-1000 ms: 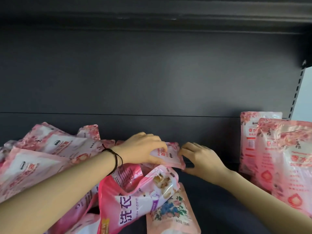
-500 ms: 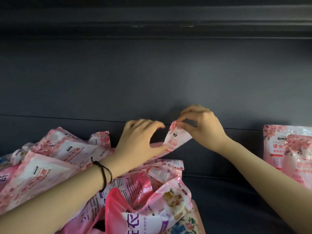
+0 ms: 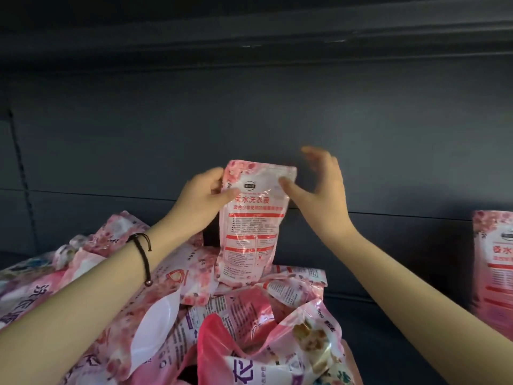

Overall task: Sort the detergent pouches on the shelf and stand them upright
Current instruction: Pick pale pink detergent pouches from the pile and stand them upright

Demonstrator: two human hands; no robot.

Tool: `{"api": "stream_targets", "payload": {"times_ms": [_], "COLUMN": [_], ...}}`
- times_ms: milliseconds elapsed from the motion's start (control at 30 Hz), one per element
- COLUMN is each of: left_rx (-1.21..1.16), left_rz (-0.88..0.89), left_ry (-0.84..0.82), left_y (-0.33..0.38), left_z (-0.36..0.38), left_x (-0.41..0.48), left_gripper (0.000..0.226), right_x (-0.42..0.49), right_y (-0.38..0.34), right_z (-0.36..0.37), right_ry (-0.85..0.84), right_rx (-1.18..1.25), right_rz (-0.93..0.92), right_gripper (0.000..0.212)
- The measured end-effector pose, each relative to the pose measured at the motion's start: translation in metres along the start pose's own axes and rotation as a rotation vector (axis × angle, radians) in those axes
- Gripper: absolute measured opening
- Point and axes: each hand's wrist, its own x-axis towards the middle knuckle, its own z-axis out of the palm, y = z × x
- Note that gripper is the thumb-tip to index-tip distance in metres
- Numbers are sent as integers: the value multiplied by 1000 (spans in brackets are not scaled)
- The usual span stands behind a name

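Holding pouch (image 3: 251,223) upright, left hand (image 3: 205,195) fingers gripping it, right hand (image 3: 319,187) fingers spread

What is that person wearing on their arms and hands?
The left arm and right arm are bare, no sleeves in sight. No gloves or rings show on the left hand or the right hand. The left wrist wears a thin dark cord bracelet with a small bead.
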Motion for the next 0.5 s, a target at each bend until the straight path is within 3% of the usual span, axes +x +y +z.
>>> {"api": "stream_targets", "payload": {"times_ms": [133,200,300,500], "left_rx": [-178,-268,-346,-507], "left_rz": [-79,-104,-111,-132], "left_ry": [5,-4,8,155], "left_y": [-18,-20,-19,6], "left_z": [-4,-1,6,9], "left_x": [-5,-6,-5,0], "left_gripper": [16,17,16,11], "right_x": [-18,-19,-15,-9], "right_y": [27,36,34,2], "right_z": [19,29,39,13], "right_ry": [-208,-303,-381,-156], "right_rx": [391,536,676,798], "right_rz": [637,765,781,554], "right_gripper": [58,47,35,8]}}
